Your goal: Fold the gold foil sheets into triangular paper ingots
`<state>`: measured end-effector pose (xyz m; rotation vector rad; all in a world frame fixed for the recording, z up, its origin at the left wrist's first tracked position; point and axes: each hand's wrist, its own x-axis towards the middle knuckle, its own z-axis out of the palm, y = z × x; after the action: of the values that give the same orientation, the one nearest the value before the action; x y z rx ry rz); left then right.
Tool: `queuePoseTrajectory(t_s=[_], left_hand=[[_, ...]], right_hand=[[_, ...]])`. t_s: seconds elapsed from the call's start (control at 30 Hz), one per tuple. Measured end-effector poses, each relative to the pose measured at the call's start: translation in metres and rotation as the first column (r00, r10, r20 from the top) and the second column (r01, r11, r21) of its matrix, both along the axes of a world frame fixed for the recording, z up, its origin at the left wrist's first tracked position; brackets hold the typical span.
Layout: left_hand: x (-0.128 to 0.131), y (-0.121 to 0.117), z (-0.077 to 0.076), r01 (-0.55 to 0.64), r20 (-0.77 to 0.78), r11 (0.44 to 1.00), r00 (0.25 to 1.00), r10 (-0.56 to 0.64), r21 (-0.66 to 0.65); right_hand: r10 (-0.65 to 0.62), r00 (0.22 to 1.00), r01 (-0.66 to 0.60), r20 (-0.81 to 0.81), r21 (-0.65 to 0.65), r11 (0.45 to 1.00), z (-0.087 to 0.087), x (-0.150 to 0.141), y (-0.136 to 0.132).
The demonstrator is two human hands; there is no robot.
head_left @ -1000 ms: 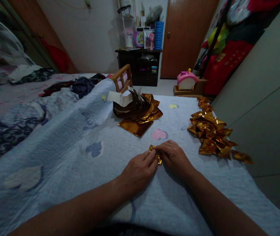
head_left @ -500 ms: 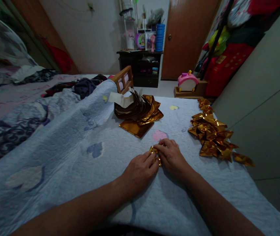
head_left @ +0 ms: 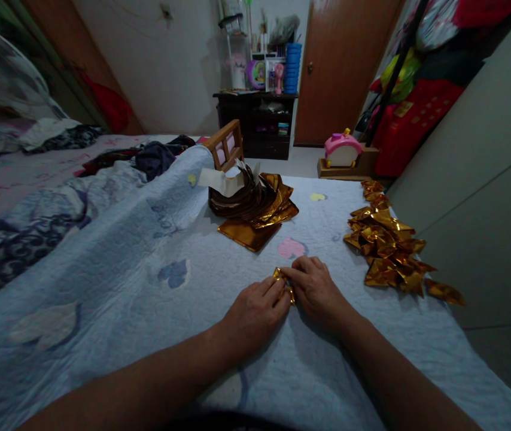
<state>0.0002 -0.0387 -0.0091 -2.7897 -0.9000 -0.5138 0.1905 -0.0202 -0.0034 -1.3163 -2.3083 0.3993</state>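
Observation:
A small folded piece of gold foil paper (head_left: 291, 294) lies on the light blue quilt, mostly covered by my fingers. My left hand (head_left: 255, 308) grips it from the left, fingers bent over its near part. From the right, my right hand (head_left: 316, 290) closes on its upper edge with thumb and fingertips. Beyond my hands sits a fanned stack of gold foil sheets (head_left: 255, 200), with one flat gold sheet (head_left: 249, 235) at its near side. Over to the right is a pile of folded gold foil pieces (head_left: 385, 248).
The quilt (head_left: 219, 275) covers the surface under my hands and slopes up at the left. A wooden rail (head_left: 228, 146) stands behind the stack. Farther back are a dark cabinet (head_left: 255, 123) and a pink toy (head_left: 343, 146). A pale panel (head_left: 475, 173) borders the right side.
My right hand has shifted very slightly down, its fingers still at the foil. The left hand and the piles look unchanged.

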Motion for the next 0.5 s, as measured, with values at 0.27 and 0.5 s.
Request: queuePoseTrajectory(t_s=[0.27, 0.5], left_hand=[[0.0, -0.0001, 0.0005, 0.002, -0.005, 1.0, 1.0, -0.002, -0.031], [-0.0006, 0.0008, -0.0014, -0.005, 0.006, 1.0, 1.0, 0.005, -0.028]], right_hand=[[0.014, 1.0, -0.014, 0.002, 0.012, 1.0, -0.0041, 0.0015, 0.0009], [0.005, 1.0, -0.006, 0.029, 0.027, 1.0, -0.0044, 0.0004, 0.0001]])
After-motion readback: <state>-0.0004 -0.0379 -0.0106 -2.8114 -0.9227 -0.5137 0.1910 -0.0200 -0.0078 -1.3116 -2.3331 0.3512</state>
